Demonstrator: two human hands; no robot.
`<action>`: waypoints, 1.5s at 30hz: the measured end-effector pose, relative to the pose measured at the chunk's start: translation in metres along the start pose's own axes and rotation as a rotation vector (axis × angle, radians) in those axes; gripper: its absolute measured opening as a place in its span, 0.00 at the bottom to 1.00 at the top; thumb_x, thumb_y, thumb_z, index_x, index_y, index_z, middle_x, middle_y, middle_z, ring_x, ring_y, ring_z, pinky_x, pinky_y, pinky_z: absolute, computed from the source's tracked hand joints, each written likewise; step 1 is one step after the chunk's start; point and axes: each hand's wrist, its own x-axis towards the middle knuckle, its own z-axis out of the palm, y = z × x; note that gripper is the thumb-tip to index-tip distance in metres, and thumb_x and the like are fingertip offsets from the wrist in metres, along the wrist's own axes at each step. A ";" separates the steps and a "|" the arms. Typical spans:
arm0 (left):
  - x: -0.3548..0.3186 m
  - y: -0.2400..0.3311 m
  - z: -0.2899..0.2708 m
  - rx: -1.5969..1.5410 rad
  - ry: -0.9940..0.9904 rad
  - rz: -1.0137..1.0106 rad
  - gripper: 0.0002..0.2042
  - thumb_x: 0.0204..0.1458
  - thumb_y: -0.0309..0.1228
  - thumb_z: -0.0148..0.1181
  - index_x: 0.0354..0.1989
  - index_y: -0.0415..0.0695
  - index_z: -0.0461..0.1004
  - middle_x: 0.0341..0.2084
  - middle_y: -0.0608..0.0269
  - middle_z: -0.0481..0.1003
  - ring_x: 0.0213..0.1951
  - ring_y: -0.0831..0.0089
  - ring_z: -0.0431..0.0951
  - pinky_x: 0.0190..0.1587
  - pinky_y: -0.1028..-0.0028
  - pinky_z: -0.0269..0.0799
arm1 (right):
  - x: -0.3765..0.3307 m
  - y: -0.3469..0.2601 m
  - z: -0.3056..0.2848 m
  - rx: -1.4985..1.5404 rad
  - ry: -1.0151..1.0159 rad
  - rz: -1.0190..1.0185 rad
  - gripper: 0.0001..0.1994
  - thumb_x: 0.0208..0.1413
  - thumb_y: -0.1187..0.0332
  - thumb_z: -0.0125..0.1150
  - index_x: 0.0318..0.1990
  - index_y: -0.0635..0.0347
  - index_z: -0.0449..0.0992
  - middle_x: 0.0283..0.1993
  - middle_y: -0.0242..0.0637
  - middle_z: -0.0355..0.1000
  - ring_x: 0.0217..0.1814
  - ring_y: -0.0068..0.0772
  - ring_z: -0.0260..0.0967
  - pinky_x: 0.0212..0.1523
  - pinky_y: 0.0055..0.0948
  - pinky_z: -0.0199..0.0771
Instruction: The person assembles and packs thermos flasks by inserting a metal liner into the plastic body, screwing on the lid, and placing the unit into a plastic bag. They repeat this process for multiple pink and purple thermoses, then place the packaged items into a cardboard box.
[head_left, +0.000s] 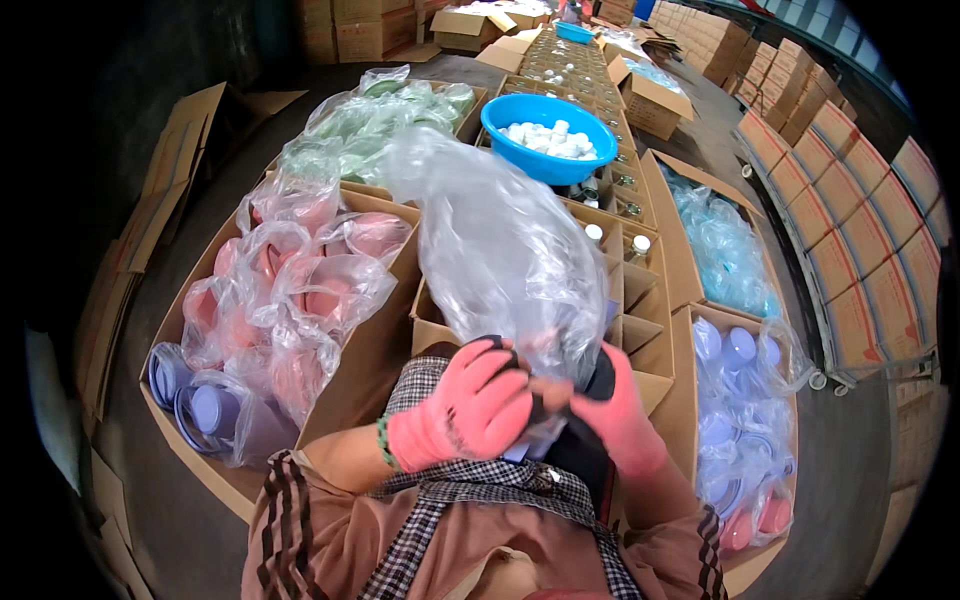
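1. Checked fabric and striped brown sleeves fill the bottom edge, nearest of all; just above them both hands wear pink knitted gloves with dark palms.
2. Left hand point(470, 412) is clenched around the gathered neck of a clear plastic bag point(500, 250); right hand point(610, 405) pinches the same neck from the other side.
3. That bag balloons upward at centre frame, thin, crinkled and glossy, held above a divided cardboard box point(640, 300).
4. Lower left, an open carton point(375, 350) holds pink and lilac round lids in film bags.
5. Lower right, another carton point(690, 350) holds blue lids, partly cut off.
6. Upper centre, a blue plastic basin point(520, 112) carries small white caps.
7. Whatever sits inside the bag's neck is hidden by the gloves.
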 end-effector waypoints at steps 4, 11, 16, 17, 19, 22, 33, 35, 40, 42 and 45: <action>-0.001 -0.003 0.006 -0.331 -0.291 -0.401 0.26 0.33 0.33 0.63 0.43 0.38 0.65 0.40 0.54 0.66 0.42 0.61 0.67 0.46 0.69 0.62 | 0.013 0.001 -0.007 0.370 0.108 0.147 0.20 0.46 0.72 0.59 0.46 0.64 0.61 0.42 0.35 0.63 0.43 0.21 0.61 0.42 0.22 0.64; 0.002 -0.057 0.048 -1.528 0.095 -1.225 0.23 0.50 0.35 0.51 0.53 0.41 0.56 0.44 0.59 0.65 0.46 0.69 0.66 0.49 0.73 0.62 | -0.011 0.000 -0.036 0.068 -0.917 0.241 0.11 0.41 0.73 0.57 0.36 0.60 0.70 0.41 0.35 0.66 0.46 0.29 0.62 0.46 0.27 0.59; -0.012 -0.167 0.087 -1.517 0.393 -1.121 0.26 0.47 0.40 0.55 0.53 0.42 0.57 0.41 0.58 0.67 0.42 0.69 0.69 0.39 0.70 0.70 | 0.047 0.009 -0.065 -1.075 -0.421 -0.418 0.10 0.41 0.69 0.56 0.33 0.61 0.68 0.26 0.44 0.63 0.32 0.44 0.60 0.37 0.37 0.59; 0.001 -0.167 0.094 -1.409 0.436 -1.178 0.27 0.46 0.40 0.55 0.53 0.42 0.56 0.41 0.57 0.67 0.42 0.68 0.69 0.39 0.70 0.70 | 0.072 0.029 -0.081 -1.183 -0.213 -0.401 0.11 0.41 0.70 0.55 0.34 0.62 0.67 0.25 0.44 0.64 0.32 0.45 0.61 0.38 0.40 0.59; 0.010 -0.186 0.141 -0.936 0.419 -1.246 0.30 0.45 0.42 0.56 0.54 0.40 0.55 0.41 0.53 0.66 0.38 0.66 0.70 0.42 0.71 0.68 | 0.115 0.059 -0.107 -1.338 0.009 -0.481 0.07 0.42 0.70 0.53 0.30 0.60 0.66 0.29 0.45 0.68 0.40 0.44 0.64 0.49 0.41 0.57; -0.024 -0.193 0.221 -1.728 0.290 -1.405 0.23 0.49 0.45 0.49 0.49 0.42 0.61 0.37 0.57 0.69 0.35 0.71 0.71 0.39 0.73 0.69 | 0.139 0.131 -0.111 -1.173 -0.061 0.059 0.13 0.49 0.66 0.48 0.39 0.65 0.68 0.37 0.49 0.68 0.43 0.50 0.63 0.46 0.40 0.62; -0.094 -0.104 0.179 -1.535 0.290 -1.177 0.21 0.51 0.46 0.44 0.45 0.41 0.65 0.34 0.61 0.70 0.34 0.74 0.71 0.36 0.72 0.70 | 0.027 0.125 -0.070 -0.351 0.100 -0.168 0.14 0.54 0.62 0.46 0.28 0.66 0.66 0.23 0.37 0.68 0.29 0.32 0.68 0.33 0.26 0.65; -0.123 -0.104 0.164 -1.940 0.335 -1.578 0.30 0.47 0.57 0.43 0.45 0.41 0.64 0.35 0.59 0.69 0.34 0.70 0.71 0.37 0.64 0.70 | 0.007 0.124 -0.063 -0.755 -0.481 -0.113 0.11 0.49 0.63 0.49 0.30 0.65 0.66 0.26 0.41 0.67 0.34 0.40 0.67 0.38 0.29 0.66; -0.187 -0.028 0.142 -2.536 0.505 -1.366 0.35 0.48 0.59 0.38 0.53 0.39 0.57 0.45 0.52 0.65 0.43 0.65 0.68 0.50 0.63 0.62 | -0.072 0.149 -0.041 -0.670 -0.790 -0.143 0.13 0.46 0.61 0.54 0.31 0.63 0.69 0.32 0.46 0.67 0.40 0.45 0.64 0.43 0.37 0.63; -0.164 -0.005 0.106 -2.467 0.767 -1.508 0.33 0.49 0.57 0.38 0.53 0.38 0.56 0.46 0.53 0.65 0.46 0.65 0.66 0.52 0.64 0.59 | -0.040 0.108 -0.060 -0.360 -0.668 0.078 0.16 0.44 0.62 0.56 0.39 0.62 0.69 0.37 0.42 0.67 0.44 0.44 0.63 0.49 0.41 0.57; -0.167 -0.001 0.094 -2.533 0.741 -1.415 0.30 0.51 0.53 0.37 0.52 0.38 0.57 0.47 0.55 0.63 0.48 0.65 0.64 0.53 0.66 0.57 | 0.002 0.039 -0.046 -1.090 -0.258 -0.510 0.17 0.36 0.70 0.58 0.39 0.59 0.70 0.44 0.41 0.65 0.50 0.44 0.59 0.51 0.41 0.55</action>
